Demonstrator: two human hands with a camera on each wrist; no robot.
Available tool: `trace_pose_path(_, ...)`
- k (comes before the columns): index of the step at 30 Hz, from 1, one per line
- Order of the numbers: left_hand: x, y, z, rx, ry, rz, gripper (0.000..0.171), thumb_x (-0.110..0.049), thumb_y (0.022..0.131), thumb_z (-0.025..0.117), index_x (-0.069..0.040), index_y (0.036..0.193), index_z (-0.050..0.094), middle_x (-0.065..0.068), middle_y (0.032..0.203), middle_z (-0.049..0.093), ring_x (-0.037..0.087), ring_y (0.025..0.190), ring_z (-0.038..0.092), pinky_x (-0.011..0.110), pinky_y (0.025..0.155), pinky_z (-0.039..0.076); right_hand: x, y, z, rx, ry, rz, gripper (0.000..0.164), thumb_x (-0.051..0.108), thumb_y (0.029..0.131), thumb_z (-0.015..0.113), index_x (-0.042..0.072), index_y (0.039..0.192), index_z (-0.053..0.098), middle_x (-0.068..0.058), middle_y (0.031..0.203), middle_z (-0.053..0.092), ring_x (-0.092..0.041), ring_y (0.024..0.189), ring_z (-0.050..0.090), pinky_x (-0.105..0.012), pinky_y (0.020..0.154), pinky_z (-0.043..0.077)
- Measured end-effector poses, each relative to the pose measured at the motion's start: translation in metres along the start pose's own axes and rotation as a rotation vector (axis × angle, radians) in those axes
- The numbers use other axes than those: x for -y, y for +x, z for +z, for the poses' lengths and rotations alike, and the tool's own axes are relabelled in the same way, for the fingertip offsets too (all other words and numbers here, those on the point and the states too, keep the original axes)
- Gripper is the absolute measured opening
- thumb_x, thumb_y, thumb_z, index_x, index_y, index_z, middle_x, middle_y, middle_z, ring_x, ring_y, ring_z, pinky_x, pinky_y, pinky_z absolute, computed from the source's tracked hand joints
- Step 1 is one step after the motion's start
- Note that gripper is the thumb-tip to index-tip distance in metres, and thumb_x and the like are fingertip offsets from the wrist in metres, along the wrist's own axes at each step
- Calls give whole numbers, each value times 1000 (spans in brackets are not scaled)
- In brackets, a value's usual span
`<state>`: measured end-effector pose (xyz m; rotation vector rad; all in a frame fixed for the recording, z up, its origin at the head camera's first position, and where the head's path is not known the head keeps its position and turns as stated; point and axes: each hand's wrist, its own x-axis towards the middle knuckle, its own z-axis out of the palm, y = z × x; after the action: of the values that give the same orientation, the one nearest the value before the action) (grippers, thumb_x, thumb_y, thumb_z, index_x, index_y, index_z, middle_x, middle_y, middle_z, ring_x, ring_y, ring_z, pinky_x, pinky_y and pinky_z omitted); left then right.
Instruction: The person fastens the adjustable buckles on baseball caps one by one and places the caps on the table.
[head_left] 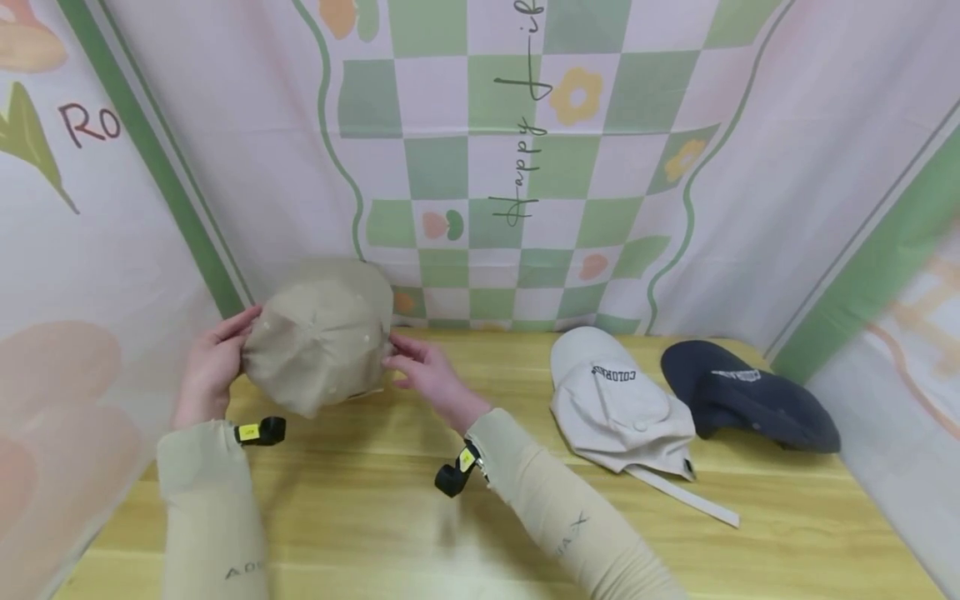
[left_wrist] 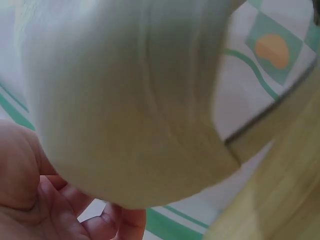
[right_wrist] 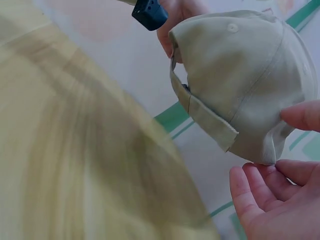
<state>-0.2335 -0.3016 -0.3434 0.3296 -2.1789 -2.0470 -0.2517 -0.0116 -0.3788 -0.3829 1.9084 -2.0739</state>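
Observation:
A beige baseball cap (head_left: 318,337) is held between both hands at the left, its crown toward the head camera. The left hand (head_left: 212,367) grips its left edge; in the left wrist view, curled fingers (left_wrist: 102,225) lie under the cap's rim. On the opposite side, the right hand (head_left: 435,379) pinches the cap's lower edge between thumb and fingers. The right wrist view shows the back strap (right_wrist: 212,125) of the cap, its end sticking out past the edge. The cap's brim is mostly hidden behind the crown in the head view.
To the right on the wooden table (head_left: 360,517) lies a light grey cap (head_left: 618,408) with dark lettering, its strap (head_left: 686,496) trailing forward. Beside it is a navy cap (head_left: 750,400). A patterned cloth (head_left: 517,167) hangs behind and along the sides.

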Motion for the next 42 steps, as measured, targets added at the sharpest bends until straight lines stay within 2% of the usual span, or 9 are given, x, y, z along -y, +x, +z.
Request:
trace_pose_path(5, 17, 7, -2, -15, 46, -1, 45, -11, 106, 52, -7, 151, 49, -22, 100, 64, 0, 87, 59, 15, 69, 51, -17, 2, -1, 36, 20, 28, 60, 11, 98, 65, 2, 153, 42, -13, 147, 53, -28, 124, 58, -50, 105, 46)
trace_pose_path(9, 27, 10, 0, -35, 151, -26, 46, -19, 107, 52, -4, 150, 48, -4, 124, 64, -1, 89, 56, 15, 71, 50, -33, 1, 0, 58, 20, 63, 59, 16, 99, 64, 2, 153, 42, -12, 150, 50, -28, 127, 56, -49, 105, 46)
trace_pose_path(13, 33, 11, 2, -42, 195, -66, 47, -20, 107, 48, -3, 151, 46, 16, 156, 40, 1, 96, 51, 14, 74, 49, -48, 1, 3, 64, 33, 92, 61, 17, 99, 64, -2, 152, 41, -15, 151, 48, -29, 127, 55, -45, 101, 50)
trace_pose_path(21, 43, 14, 4, -80, 183, -81, 45, -18, 107, 50, -1, 149, 49, 7, 140, 54, -2, 91, 53, 14, 73, 50, -60, -2, 9, 61, 43, 113, 62, 16, 99, 64, -8, 150, 39, -17, 138, 57, -28, 117, 59, -43, 97, 53)
trace_pose_path(25, 46, 18, 2, -71, 201, -82, 45, -16, 108, 47, -1, 150, 47, 14, 146, 49, -2, 87, 51, 14, 71, 48, -62, -3, 12, 67, 67, 125, 62, 16, 99, 64, -7, 151, 39, -14, 127, 63, -28, 112, 62, -42, 97, 53)
trace_pose_path(29, 49, 25, -3, -82, 216, -96, 45, -13, 107, 46, 0, 150, 46, 18, 146, 47, -1, 80, 50, 14, 65, 46, -64, -4, 14, 78, 78, 151, 65, 21, 99, 64, -5, 152, 37, -17, 132, 61, -32, 118, 60, -43, 100, 51)
trace_pose_path(32, 49, 28, -7, -103, 202, -116, 45, -10, 106, 47, 0, 150, 46, 13, 138, 51, 1, 71, 49, 15, 59, 43, -65, -3, 15, 81, 96, 169, 68, 24, 99, 64, -6, 153, 35, -21, 141, 55, -35, 124, 57, -43, 102, 50)
trace_pose_path(37, 50, 35, -13, -164, 150, -107, 45, -3, 102, 49, 5, 146, 49, -10, 99, 62, 3, 53, 43, 17, 46, 38, -66, -5, 19, 101, 111, 180, 68, 26, 99, 64, -6, 152, 37, -23, 144, 53, -38, 129, 54, -43, 103, 49)
trace_pose_path(42, 52, 40, -20, -209, 136, -77, 45, 4, 98, 47, 9, 143, 50, -27, 71, 55, 2, 50, 45, 18, 43, 37, -66, -8, 23, 149, 70, 196, 65, 28, 101, 63, -6, 151, 39, -20, 147, 51, -37, 131, 53, -42, 103, 49)
